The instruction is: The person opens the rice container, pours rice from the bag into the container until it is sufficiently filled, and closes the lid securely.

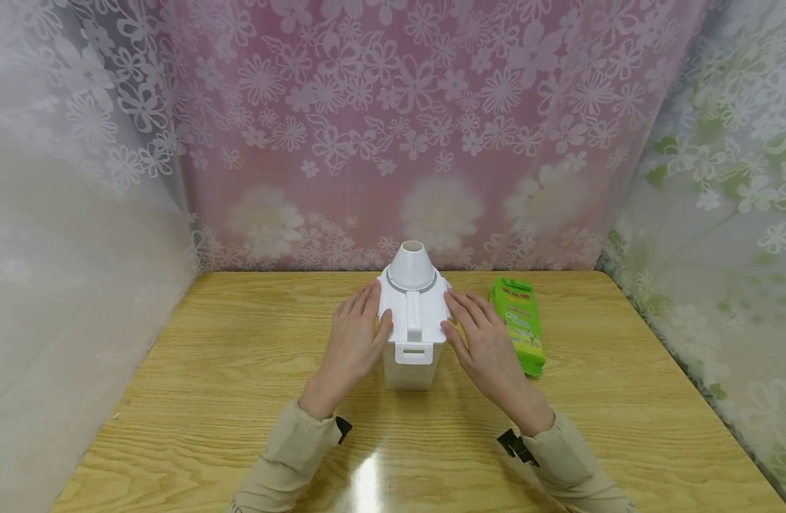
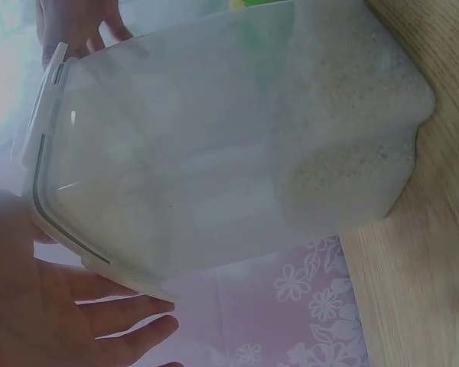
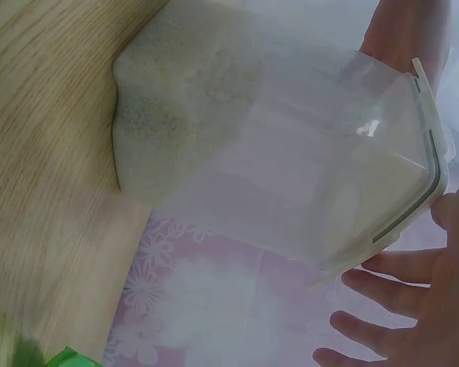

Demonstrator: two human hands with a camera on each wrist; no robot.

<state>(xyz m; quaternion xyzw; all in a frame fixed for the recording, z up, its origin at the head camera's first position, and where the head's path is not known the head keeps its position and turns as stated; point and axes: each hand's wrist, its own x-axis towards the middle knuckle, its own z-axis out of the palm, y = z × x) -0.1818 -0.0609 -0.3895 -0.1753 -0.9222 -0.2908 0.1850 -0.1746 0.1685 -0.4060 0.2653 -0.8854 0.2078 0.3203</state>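
Note:
A translucent plastic storage container [image 1: 410, 375] stands upright on the table, its white lid [image 1: 433, 313] seated on top. From the lid's far part rises a white cone-shaped spout [image 1: 412, 267], and a latch tab [image 1: 413, 353] hangs at the near side. Pale grain, like rice [image 2: 352, 92], fills the container's lower part. My left hand [image 1: 356, 333] touches the lid's left edge, its fingers fairly straight. On the opposite edge rests my right hand [image 1: 485, 345], fingers extended and spread along the rim. Both wrist views show the fingers by the lid, not curled round it.
A green packet [image 1: 519, 324] with printed lettering lies on the wooden table [image 1: 239, 385], just right of the container and beyond my right hand. Floral curtains [image 1: 418, 142] hang behind the table and at both sides.

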